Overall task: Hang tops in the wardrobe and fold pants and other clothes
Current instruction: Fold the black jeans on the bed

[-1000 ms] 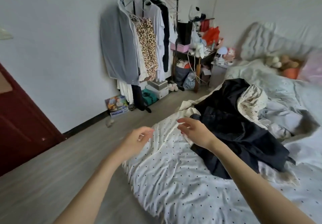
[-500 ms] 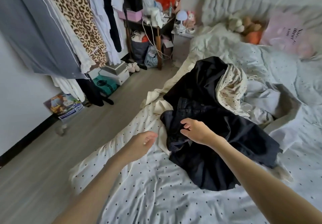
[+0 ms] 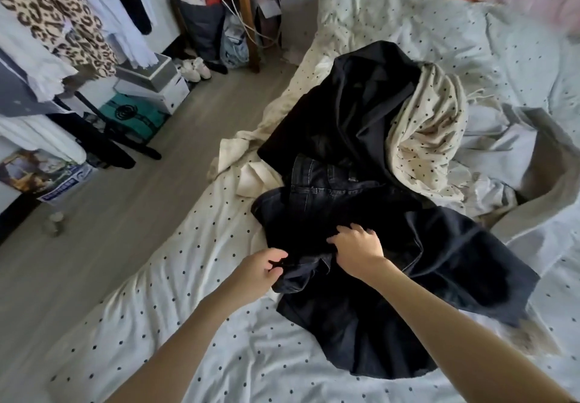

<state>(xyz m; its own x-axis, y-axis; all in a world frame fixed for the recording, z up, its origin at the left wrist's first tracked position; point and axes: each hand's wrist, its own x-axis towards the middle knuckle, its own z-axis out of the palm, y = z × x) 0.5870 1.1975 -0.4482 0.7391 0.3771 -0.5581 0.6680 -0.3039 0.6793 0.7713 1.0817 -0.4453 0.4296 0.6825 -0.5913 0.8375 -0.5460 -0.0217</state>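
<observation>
A crumpled pair of dark denim pants (image 3: 361,277) lies on the bed (image 3: 188,324), which is covered by a white sheet with small black dots, close to the bed's left edge beside the grey wooden floor (image 3: 94,230). The left hand (image 3: 260,272) pinches a fold of the denim at the garment's near-left edge, thumb and fingers curled onto the cloth. The right hand (image 3: 357,250) rests on top of the same pants just to the right, its fingers bent and pressing into the fabric. Beyond the pants, touching them, lies a black jacket (image 3: 345,114), and against its right side a cream dotted garment (image 3: 430,139). A leopard-print top (image 3: 56,16) hangs at upper left.
</observation>
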